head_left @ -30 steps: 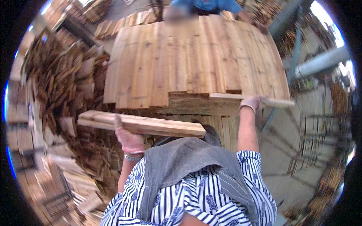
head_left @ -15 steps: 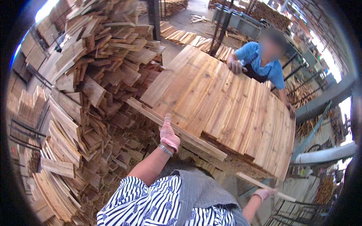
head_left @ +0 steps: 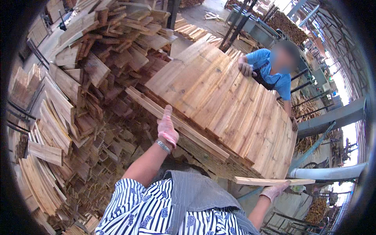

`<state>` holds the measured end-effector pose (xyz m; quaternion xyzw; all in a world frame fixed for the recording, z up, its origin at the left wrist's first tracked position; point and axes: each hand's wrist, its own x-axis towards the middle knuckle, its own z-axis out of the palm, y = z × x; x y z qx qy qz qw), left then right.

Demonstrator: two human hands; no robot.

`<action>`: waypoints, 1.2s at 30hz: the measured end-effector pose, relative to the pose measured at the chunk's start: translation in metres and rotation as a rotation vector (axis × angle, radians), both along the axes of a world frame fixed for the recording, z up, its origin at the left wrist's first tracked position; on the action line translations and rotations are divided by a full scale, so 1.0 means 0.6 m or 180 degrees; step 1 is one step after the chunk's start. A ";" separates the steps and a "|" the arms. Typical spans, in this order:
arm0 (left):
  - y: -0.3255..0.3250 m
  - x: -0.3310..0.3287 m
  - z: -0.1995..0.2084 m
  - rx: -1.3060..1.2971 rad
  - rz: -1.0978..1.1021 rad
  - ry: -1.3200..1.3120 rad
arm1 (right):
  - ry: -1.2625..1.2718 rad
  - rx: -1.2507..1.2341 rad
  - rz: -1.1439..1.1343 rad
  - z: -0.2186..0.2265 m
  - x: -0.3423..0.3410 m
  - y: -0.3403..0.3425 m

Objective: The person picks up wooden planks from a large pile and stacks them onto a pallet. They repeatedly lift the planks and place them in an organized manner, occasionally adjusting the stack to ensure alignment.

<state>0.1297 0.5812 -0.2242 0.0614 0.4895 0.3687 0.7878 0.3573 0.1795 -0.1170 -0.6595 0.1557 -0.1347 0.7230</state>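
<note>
A panel of edge-to-edge wooden boards [head_left: 219,102] lies slanting in front of me. Along its near left edge runs a long wooden strip [head_left: 207,145]. My left hand [head_left: 168,131], in a pinkish glove, is closed on this strip, one digit pointing up across it; its other fingers are partly hidden. At the lower right, my right hand [head_left: 274,191], also gloved, grips a second wooden strip [head_left: 252,181] from below, close to the panel's near right corner. Across the panel, a co-worker in blue rests one gloved hand [head_left: 246,67] on the far edge and another [head_left: 293,123] at the right end.
A tall, loose heap of short boards [head_left: 98,66] rises at the left, with more offcuts [head_left: 113,168] spread below it. A grey metal beam [head_left: 333,117] and a pale pipe [head_left: 329,172] stand at the right. Dark posts [head_left: 239,29] rise behind the panel.
My right hand has lifted its strip up towards the panel's near right corner. My left hand and its strip sit slightly further left and higher in view. The co-worker's hands stay on the panel.
</note>
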 end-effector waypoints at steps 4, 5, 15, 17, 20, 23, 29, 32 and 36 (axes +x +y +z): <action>0.031 0.053 -0.029 0.0419 -0.0590 0.0340 | 0.0027 -0.0008 0.0077 -0.012 0.025 -0.054; 0.041 0.076 -0.036 -0.0043 -0.0139 0.0396 | 0.0034 0.0050 0.0046 0.000 0.016 -0.042; 0.004 0.037 -0.053 0.0925 -0.0997 0.1039 | 0.0019 0.0173 0.0154 -0.035 0.031 -0.110; 0.021 0.047 -0.132 0.2761 -0.2125 0.2720 | 0.0008 0.0139 0.0320 -0.038 0.027 -0.113; 0.024 0.068 -0.162 0.4751 -0.2150 0.4194 | -0.0191 -0.0021 0.0264 -0.044 0.021 -0.101; 0.008 0.069 -0.074 0.1492 -0.1403 0.0587 | -0.0468 -0.0294 -0.0115 -0.083 0.058 -0.109; -0.032 0.068 0.019 0.0588 -0.0608 0.0040 | -0.0366 0.0015 -0.0368 -0.030 0.055 -0.058; -0.025 0.091 0.009 0.0412 -0.0779 -0.0042 | -0.0343 -0.1270 -0.0366 -0.038 0.066 -0.070; -0.043 0.047 0.048 0.0687 -0.0874 0.0092 | -0.0441 -0.1454 0.0604 0.033 0.073 -0.041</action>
